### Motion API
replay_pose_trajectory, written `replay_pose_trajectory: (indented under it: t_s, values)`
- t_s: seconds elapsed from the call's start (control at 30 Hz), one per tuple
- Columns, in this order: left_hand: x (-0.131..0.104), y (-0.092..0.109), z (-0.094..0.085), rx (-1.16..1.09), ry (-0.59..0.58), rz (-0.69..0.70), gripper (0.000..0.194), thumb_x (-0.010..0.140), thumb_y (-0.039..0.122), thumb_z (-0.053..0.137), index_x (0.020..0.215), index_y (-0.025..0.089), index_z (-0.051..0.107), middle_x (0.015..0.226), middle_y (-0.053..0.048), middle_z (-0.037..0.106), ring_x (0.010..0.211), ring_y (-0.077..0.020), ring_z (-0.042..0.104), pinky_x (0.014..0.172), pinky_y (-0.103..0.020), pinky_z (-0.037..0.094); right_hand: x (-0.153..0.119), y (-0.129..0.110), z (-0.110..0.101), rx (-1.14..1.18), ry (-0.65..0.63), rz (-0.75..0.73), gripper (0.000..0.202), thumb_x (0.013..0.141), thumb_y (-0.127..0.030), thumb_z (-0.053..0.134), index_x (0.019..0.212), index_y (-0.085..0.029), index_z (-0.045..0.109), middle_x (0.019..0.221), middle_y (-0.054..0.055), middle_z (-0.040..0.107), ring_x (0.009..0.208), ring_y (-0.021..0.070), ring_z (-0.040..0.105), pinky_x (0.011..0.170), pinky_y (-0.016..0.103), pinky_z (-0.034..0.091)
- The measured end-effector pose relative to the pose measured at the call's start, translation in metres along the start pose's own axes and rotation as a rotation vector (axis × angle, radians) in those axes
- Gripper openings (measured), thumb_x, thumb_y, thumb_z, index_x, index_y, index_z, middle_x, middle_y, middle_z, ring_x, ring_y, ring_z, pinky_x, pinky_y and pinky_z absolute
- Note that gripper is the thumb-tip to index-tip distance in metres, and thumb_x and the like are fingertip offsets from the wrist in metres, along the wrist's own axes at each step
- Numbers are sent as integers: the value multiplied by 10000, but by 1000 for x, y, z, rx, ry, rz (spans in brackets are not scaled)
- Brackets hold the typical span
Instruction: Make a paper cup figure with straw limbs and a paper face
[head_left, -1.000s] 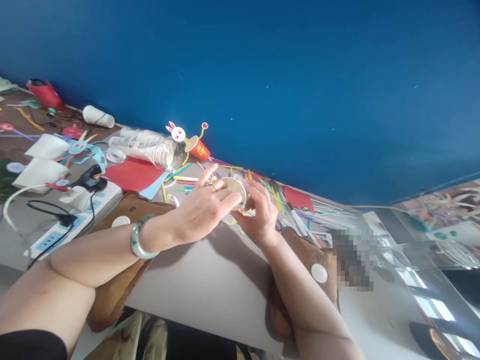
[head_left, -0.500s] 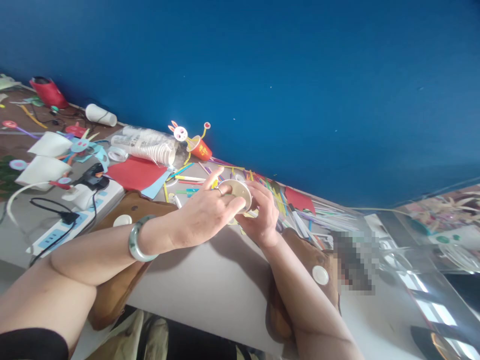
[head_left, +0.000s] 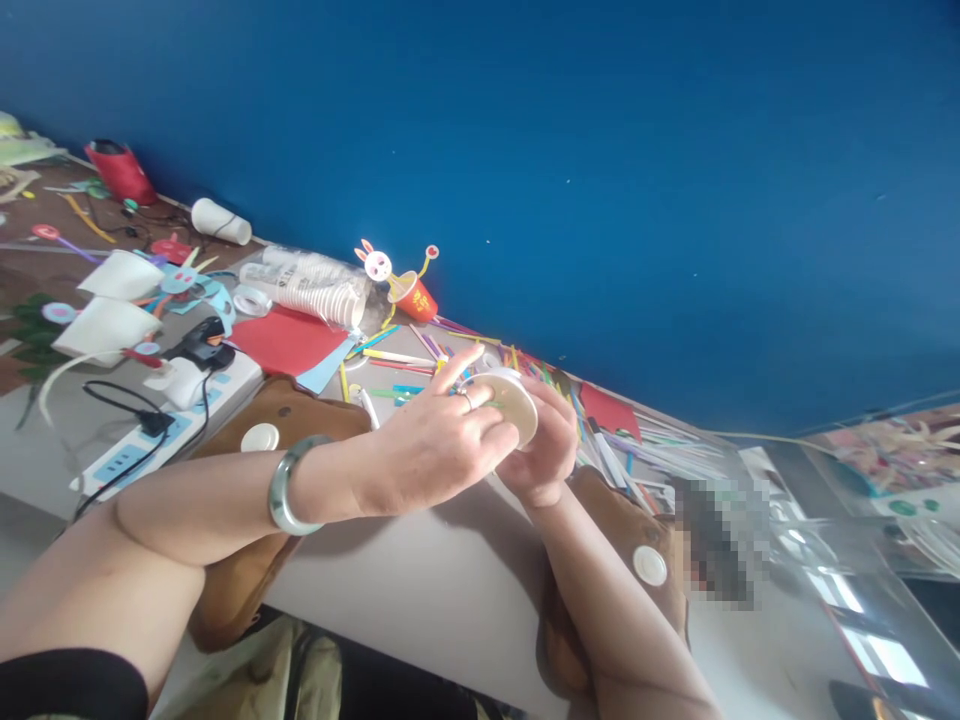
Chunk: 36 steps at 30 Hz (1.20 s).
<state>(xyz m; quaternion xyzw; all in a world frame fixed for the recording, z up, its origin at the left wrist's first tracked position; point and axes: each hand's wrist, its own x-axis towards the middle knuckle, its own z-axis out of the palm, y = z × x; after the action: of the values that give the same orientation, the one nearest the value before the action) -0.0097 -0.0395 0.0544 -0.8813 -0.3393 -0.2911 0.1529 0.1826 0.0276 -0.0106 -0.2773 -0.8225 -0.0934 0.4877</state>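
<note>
A white-rimmed paper cup (head_left: pixel 517 408) is between my hands above the table, its open mouth tilted toward me. My right hand (head_left: pixel 551 445) wraps round the cup's far side, with its fingers partly hidden behind the rim. My left hand (head_left: pixel 442 445) reaches in from the left, its index finger stretched out past the cup. Its thumb and ringed finger are bent at the mouth of the cup, gripping the near edge. What lies deeper inside the cup is hidden by these fingers.
Behind my hands are scattered coloured sticks (head_left: pixel 394 357), red paper (head_left: pixel 289 340), bagged paper cups (head_left: pixel 315 290) and a red cup (head_left: pixel 415 297) with a rabbit face. A power strip (head_left: pixel 127 455) with cables lies left. Brown cushions (head_left: pixel 300 410) flank my forearms, before a blue wall (head_left: pixel 570 180).
My view has shifted slightly, moving the scene rightward. The cup has turned so more of its round mouth faces me, and both hands have moved a little right with it.
</note>
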Motion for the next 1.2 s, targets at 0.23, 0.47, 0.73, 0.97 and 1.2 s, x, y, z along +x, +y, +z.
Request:
replay_pose_trajectory:
  t_s: [0.23, 0.47, 0.73, 0.97, 1.2]
  values:
    - [-2, 1, 1, 9, 27, -1, 266, 908, 6, 485, 848, 191, 665, 729, 8, 696, 859, -181, 660, 1218, -590, 285, 1, -2, 1, 134, 62, -43, 401, 882, -480, 615, 1197, -235, 565, 1165, 156, 665, 1014, 329, 721, 750, 506, 633]
    - [-2, 2, 2, 31, 21, -12, 244, 909, 25, 503, 830, 174, 680, 718, 6, 693, 873, -191, 666, 1220, -602, 276, 5, -6, 5, 81, 192, -155, 434, 882, -410, 656, 1270, -251, 546, 1141, 126, 672, 975, 293, 726, 719, 451, 639]
    - [-1, -1, 2, 23, -11, -35, 248, 894, 21, 515, 778, 193, 651, 678, 23, 679, 851, -173, 655, 1231, -577, 268, 3, -12, 0, 70, 81, -129, 468, 939, -354, 614, 1377, -231, 503, 1207, 157, 675, 1068, 297, 703, 805, 468, 639]
    - [-3, -7, 4, -5, -73, -22, 244, 848, -6, 544, 739, 198, 622, 603, 43, 616, 749, -164, 625, 1232, -586, 247, -2, -4, 2, 148, -7, -144, 620, 890, -383, 709, 1455, -228, 505, 1253, 178, 676, 1101, 333, 698, 889, 470, 631]
    - [-3, -7, 5, 11, -77, 2, 264, 809, -37, 523, 751, 197, 630, 625, 44, 637, 718, -157, 622, 1242, -569, 227, 6, -9, -7, 183, -141, -138, 691, 946, -340, 633, 1577, -274, 360, 1327, 164, 635, 1162, 312, 680, 912, 442, 628]
